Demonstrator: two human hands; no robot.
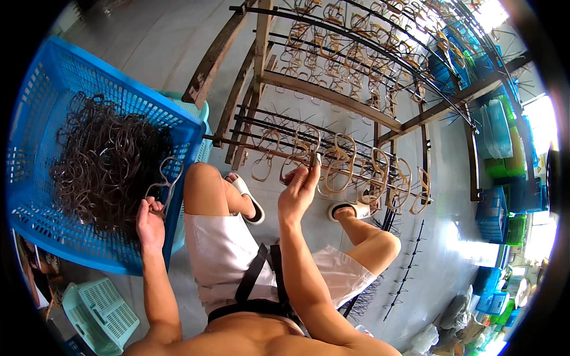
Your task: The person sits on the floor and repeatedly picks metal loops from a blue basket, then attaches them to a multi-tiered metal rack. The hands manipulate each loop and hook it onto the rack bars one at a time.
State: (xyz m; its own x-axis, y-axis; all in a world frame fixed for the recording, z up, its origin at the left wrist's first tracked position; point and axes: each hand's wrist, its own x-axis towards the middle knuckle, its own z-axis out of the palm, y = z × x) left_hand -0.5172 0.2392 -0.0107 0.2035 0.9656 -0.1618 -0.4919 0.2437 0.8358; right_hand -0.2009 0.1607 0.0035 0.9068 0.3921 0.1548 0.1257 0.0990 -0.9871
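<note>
My left hand [151,222] is closed on a pale, translucent eyeglass frame [172,178], raised over the right rim of a blue plastic basket [193,139]. A heap of dark brown eyeglass frames [113,166] fills the middle of that basket. In front of me my right hand [300,188] pinches an eyeglass frame at the lower rod of a wooden rack [332,98]; the fingers partly hide it. Along this rod [249,146], to both sides of the hand, hang several amber eyeglass frames [339,163].
Upper rods of the rack carry many more frames [356,35]. A spiked black rod [407,270] lies on the floor at right. Pale green baskets [101,308] stand at lower left. Blue bins [493,213] and bags [424,338] line the right side. My knees flank the working space.
</note>
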